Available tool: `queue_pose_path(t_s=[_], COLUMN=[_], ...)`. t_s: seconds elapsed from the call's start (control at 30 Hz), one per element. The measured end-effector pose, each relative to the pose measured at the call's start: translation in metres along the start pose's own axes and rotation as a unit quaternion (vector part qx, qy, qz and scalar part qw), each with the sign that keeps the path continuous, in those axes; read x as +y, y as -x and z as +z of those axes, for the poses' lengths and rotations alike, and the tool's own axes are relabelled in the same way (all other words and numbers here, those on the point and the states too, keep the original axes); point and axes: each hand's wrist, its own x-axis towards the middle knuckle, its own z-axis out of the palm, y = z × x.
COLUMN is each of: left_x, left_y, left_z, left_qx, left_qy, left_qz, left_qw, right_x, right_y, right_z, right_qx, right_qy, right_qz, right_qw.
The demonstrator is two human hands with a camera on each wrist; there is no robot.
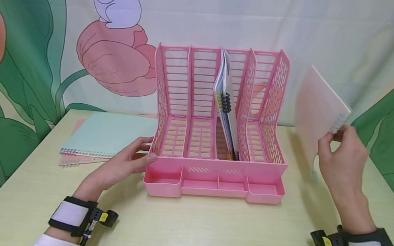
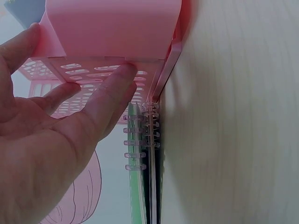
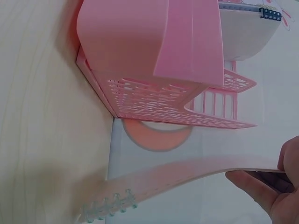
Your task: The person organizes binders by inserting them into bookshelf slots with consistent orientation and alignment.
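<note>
A pink desktop file organizer point(image 1: 215, 167) stands in the middle of the table. My left hand point(image 1: 125, 165) rests against its left side, thumb at the front corner and extended fingers along the perforated wall point(image 2: 96, 77). Off to the organizer's right, my right hand point(image 1: 346, 160) pinches a pale pink spiral notebook point(image 1: 317, 105) by its edge between thumb and fingers. The notebook is held upright and bends slightly in the right wrist view, its clear coil point(image 3: 112, 205) toward the table. Several spiral notebooks point(image 1: 227, 102) lean together in the organizer's third slot from the left.
Behind my left hand lies a stack of spiral notebooks, a mint-green one point(image 1: 117, 130) over a pink one point(image 1: 77, 161). Small open compartments point(image 1: 197, 184) run along the organizer's front. A printed curtain point(image 1: 208, 16) hangs behind the pale wooden table point(image 1: 206, 236).
</note>
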Motion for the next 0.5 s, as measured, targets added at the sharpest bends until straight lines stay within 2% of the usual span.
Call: queue_pose_path(t_s=[0.17,0.5], left_x=[0.0007,0.0013], left_y=[0.0009,0.0015], left_z=[-0.0003,-0.0003], left_qx=[-0.002,-0.001], left_qy=[0.000,-0.001], left_qz=[0.004,0.002], left_qw=[1.0000,1.0000], right_x=[0.0006,-0.0003], right_y=[-0.0001,-0.0012], right_z=[0.0003,-0.0031], right_qx=[0.015,0.028], right_qy=[-0.002,-0.006], right_qz=[-0.009,0.007], right_qw=[1.000,1.000])
